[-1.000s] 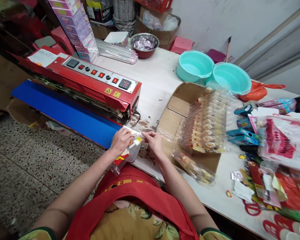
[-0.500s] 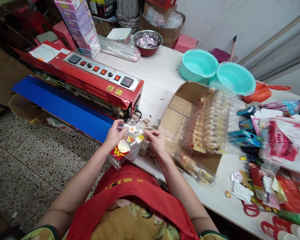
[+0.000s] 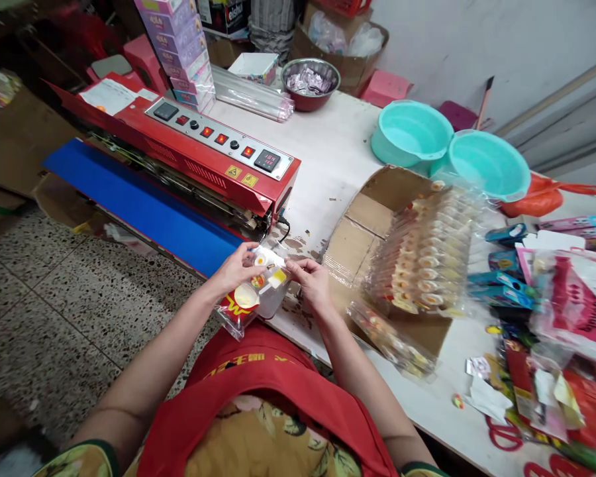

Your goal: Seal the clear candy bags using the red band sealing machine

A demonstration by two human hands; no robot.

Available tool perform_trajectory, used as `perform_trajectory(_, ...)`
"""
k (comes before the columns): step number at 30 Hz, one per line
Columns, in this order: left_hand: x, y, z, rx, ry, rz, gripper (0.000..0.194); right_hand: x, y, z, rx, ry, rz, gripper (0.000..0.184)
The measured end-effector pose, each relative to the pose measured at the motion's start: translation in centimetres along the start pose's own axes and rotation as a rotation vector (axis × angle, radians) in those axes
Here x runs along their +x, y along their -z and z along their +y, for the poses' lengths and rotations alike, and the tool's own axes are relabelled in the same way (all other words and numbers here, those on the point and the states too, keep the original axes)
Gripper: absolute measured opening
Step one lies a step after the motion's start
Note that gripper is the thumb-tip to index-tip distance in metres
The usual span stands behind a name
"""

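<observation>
Both my hands hold one clear plastic packet of small toys [image 3: 258, 291] at the table's front edge. My left hand [image 3: 233, 270] pinches its top left corner. My right hand [image 3: 312, 281] pinches its top right edge. The packet hangs just in front of the right end of the red sealing machine [image 3: 203, 156], beside its blue conveyor belt [image 3: 139, 205].
A flattened cardboard box [image 3: 362, 225] carries a row of filled clear packets [image 3: 427, 252]. Two teal basins [image 3: 412, 136] stand behind it. A metal bowl [image 3: 310, 83] and stacked purple boxes [image 3: 183, 46] are at the back. Toy packs and red scissors [image 3: 501, 414] clutter the right side.
The packet has turned up so its printed face shows, and my left hand has shifted from on top of it to its upper corner. The camera has swung slightly left.
</observation>
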State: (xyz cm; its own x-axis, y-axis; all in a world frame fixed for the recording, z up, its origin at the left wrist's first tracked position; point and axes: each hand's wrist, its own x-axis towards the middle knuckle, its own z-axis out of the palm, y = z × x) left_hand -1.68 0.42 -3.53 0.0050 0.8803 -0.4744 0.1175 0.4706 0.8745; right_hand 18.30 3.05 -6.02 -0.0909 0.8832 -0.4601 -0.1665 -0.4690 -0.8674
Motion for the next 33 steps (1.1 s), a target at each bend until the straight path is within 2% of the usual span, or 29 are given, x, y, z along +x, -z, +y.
perform_trajectory(8, 1.3, -0.9, -0.9, -0.032, 0.041, 0.077, 0.069, 0.0, -0.8, 0.5, -0.042, -0.004, -0.007, 0.032)
perform_trajectory(11, 1.3, -0.7, -0.4, -0.123, 0.088, 0.107, 0.074, -0.1, -0.9, 0.3, -0.049, -0.001, -0.017, 0.033)
perform_trajectory(15, 2.1, 0.6, 1.6, -0.306, 0.220, 0.077, 0.054, 0.0, -1.5, -0.2, -0.079, 0.022, -0.060, 0.032)
perform_trajectory(18, 3.0, 1.5, 2.6, -0.317, 0.271, 0.077, 0.044, 0.4, -1.8, -0.1, -0.100, 0.032, -0.078, 0.032)
perform_trajectory(21, 3.7, 1.4, 2.6, -0.314, 0.257, 0.170, 0.040, 1.0, -2.1, 0.1, -0.119, 0.073, -0.054, 0.028)
perform_trajectory(26, 5.2, -0.1, 1.3, -0.311, 0.125, 0.391, 0.030, 1.8, -2.9, 0.2, -0.108, 0.123, -0.022, 0.023)
perform_trajectory(29, 6.3, -0.2, 1.0, -0.309, 0.111, 0.414, 0.032, 2.9, -3.3, 0.3, -0.055, 0.122, 0.008, 0.028)
perform_trajectory(33, 6.7, 1.7, 1.2, -0.324, 0.198, 0.333, 0.042, 5.3, -3.6, 0.7, 0.076, 0.054, 0.082, 0.048)
